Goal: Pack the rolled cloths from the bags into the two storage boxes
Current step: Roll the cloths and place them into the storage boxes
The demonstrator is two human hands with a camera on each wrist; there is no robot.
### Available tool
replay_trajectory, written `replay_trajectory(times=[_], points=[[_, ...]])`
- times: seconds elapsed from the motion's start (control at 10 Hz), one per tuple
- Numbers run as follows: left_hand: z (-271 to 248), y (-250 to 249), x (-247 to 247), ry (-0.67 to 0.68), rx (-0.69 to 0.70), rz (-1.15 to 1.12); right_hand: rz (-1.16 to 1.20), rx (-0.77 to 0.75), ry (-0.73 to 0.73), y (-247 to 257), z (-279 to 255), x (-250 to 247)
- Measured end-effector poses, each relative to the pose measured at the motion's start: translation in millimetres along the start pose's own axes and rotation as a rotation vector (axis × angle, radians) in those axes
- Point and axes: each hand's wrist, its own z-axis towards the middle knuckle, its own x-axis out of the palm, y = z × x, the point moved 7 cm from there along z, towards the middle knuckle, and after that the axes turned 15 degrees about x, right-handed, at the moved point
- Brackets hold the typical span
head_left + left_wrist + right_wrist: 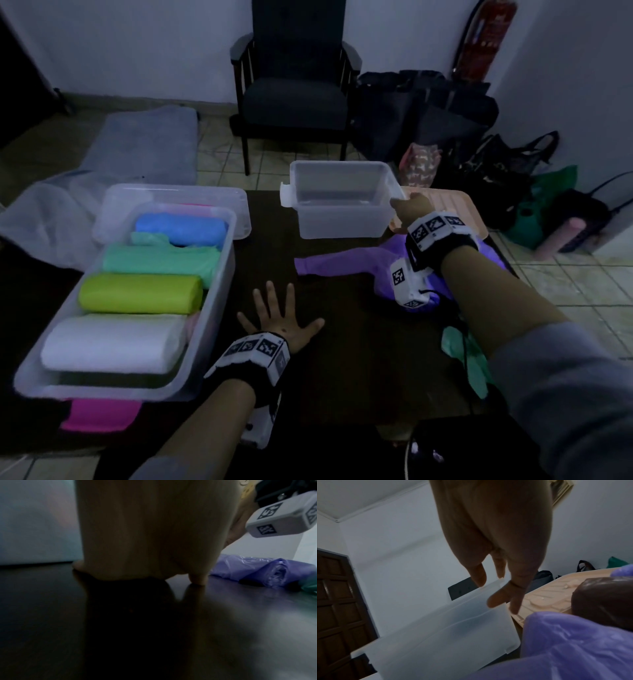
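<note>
The large clear box at the left holds rolled cloths: blue, mint green, lime and white. A smaller clear box stands empty at the far middle of the dark table. My right hand grips that box's right end, thumb at the rim and fingers against the outer wall. My left hand lies flat on the table with its fingers spread, holding nothing. A purple plastic bag lies under my right forearm, and a dark roll shows in it.
A peach lid lies behind my right hand. A green bag hangs at the table's right edge, and a pink one sticks out below the full box. Beyond the table stand a dark armchair and black bags on the floor.
</note>
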Motion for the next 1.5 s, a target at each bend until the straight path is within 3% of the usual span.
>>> replay_trajectory(times=[0.1, 0.2, 0.4, 0.5, 0.6, 0.7, 0.8, 0.9, 1.0, 1.4, 1.5], points=[[-0.4, 1.1, 0.8, 0.011, 0.003, -0.002, -0.094, -0.050, 0.081, 3.7, 2.4, 7.6], [-1.1, 1.1, 0.9, 0.021, 0.005, -0.004, -0.104, -0.044, 0.066, 3.8, -1.0, 5.8], [-2.0, 0.3, 2.2, 0.002, 0.012, 0.003, -0.199, -0.172, 0.046, 3.3, -34.3, 12.5], [-2.9, -0.6, 2.1, -0.013, 0.019, 0.001, -0.083, -0.085, 0.167, -2.7, -48.5, 25.8], [-2.7, -0.1, 1.8, -0.023, 0.020, 0.003, 0.232, -0.021, 0.290, -5.3, -52.9, 39.3], [-2.3, -0.7, 1.9, -0.016, 0.016, 0.008, 0.105, -0.055, 0.044, -13.0, -50.6, 17.6], [-3.6, -0.5, 1.5, -0.027, 0.002, 0.024, -0.265, -0.091, -0.218, -30.3, -50.3, -13.2], [-2.5, -1.3, 2.1, -0.022, -0.001, 0.031, -0.542, 0.061, -0.252, -66.8, -49.5, -25.6], [-1.2, -0.1, 2.9, -0.021, 0.008, 0.022, -0.664, 0.063, -0.029, -90.3, -47.1, -10.2], [-7.6, -0.2, -13.8, -0.079, 0.037, -0.050, -0.618, 0.004, 0.176, -120.7, -89.1, 30.8], [-38.2, -25.5, -61.0, -0.575, 0.150, -0.159, -0.673, -0.087, 0.070, -111.2, -94.9, 20.6]])
